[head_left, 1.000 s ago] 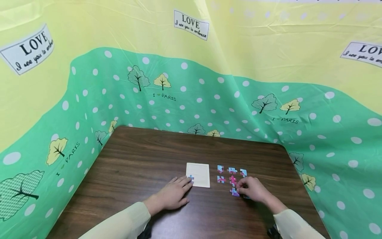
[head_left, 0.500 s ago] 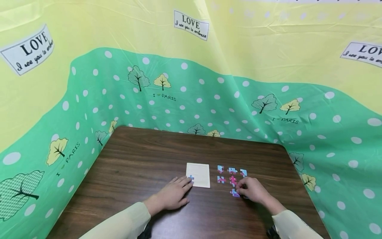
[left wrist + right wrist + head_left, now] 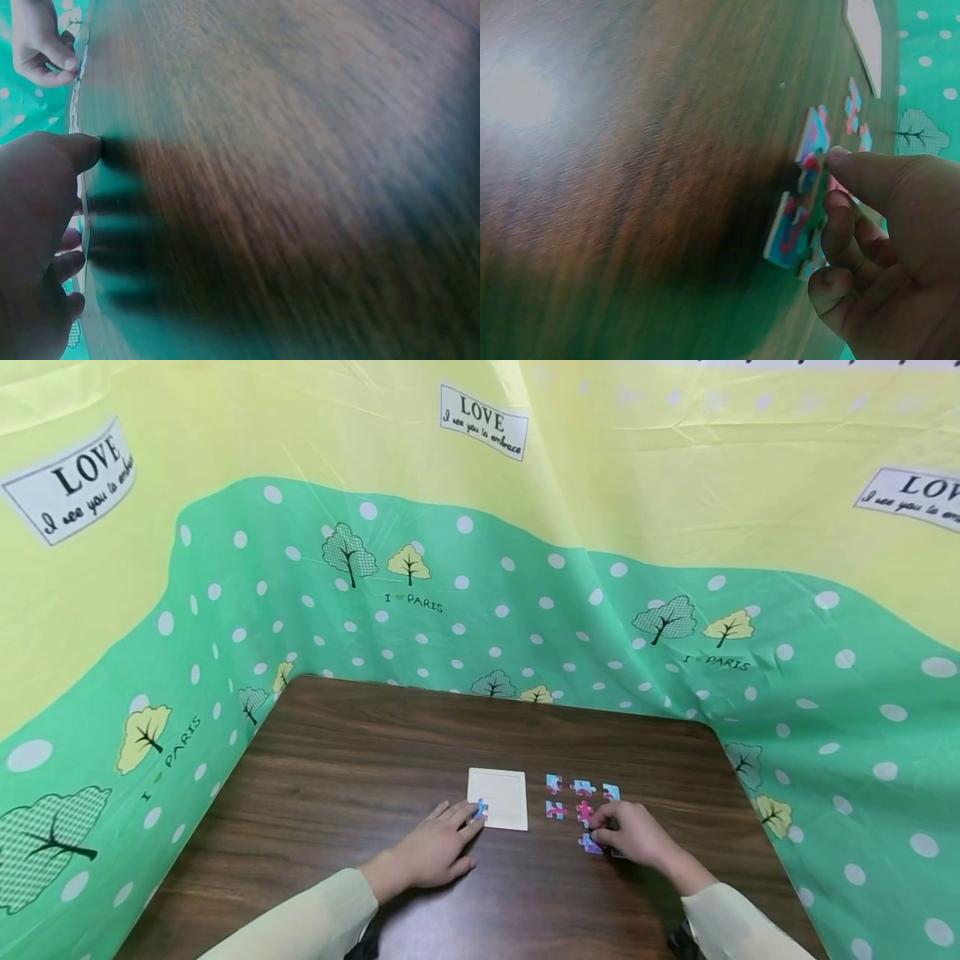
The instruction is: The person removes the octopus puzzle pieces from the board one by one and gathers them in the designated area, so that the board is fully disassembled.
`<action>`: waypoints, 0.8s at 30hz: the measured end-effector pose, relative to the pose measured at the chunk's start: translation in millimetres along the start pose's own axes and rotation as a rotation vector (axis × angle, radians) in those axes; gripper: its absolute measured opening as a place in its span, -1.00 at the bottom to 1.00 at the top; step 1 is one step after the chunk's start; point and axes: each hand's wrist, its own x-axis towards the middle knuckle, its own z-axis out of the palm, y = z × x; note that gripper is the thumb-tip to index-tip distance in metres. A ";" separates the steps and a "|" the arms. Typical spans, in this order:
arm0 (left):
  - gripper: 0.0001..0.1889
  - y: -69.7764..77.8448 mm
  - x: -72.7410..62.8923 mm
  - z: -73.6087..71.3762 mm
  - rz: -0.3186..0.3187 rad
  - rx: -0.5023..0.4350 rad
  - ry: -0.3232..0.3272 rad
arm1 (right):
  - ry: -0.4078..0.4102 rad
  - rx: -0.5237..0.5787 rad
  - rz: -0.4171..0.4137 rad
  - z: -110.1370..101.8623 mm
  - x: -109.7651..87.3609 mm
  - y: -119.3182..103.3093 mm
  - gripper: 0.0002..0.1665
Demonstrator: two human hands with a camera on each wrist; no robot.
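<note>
In the head view my left hand (image 3: 437, 847) lies palm down on the table, its fingertips reaching over the left edge of a square pale puzzle board (image 3: 504, 797). Those fingertips touch a small blue puzzle piece (image 3: 481, 808) on the board; the thumb is spread away from them. To the right, my right hand (image 3: 636, 833) pinches a puzzle piece (image 3: 811, 178) between thumb and fingers, tilted among the others in the right wrist view. Just below the fingertips lies a purple-blue piece (image 3: 590, 843), and a pink piece (image 3: 584, 812) sits beside them. The hand partly hides further pieces.
Several more pieces lie in loose rows right of the board, among them a blue-pink one (image 3: 554, 784) and a pink-blue one (image 3: 555, 810). All rest on a dark wooden table (image 3: 360, 735). A green and yellow patterned cloth (image 3: 420, 635) hangs around its back and sides.
My right hand has shifted very slightly left over the pieces. Under my left fingertips, the blue puzzle piece has turned a little. The board stays in place.
</note>
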 end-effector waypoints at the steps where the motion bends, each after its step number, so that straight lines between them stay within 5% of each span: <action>1: -0.26 -0.2 -0.1 0.1 -0.002 0.003 -0.002 | 0.006 -0.003 -0.016 -1.1 1.6 -2.4 -0.89; 24: -0.32 -2.9 -6.2 -7.5 -0.013 0.010 0.020 | -0.007 0.021 -0.207 27.0 74.9 -107.6 -0.92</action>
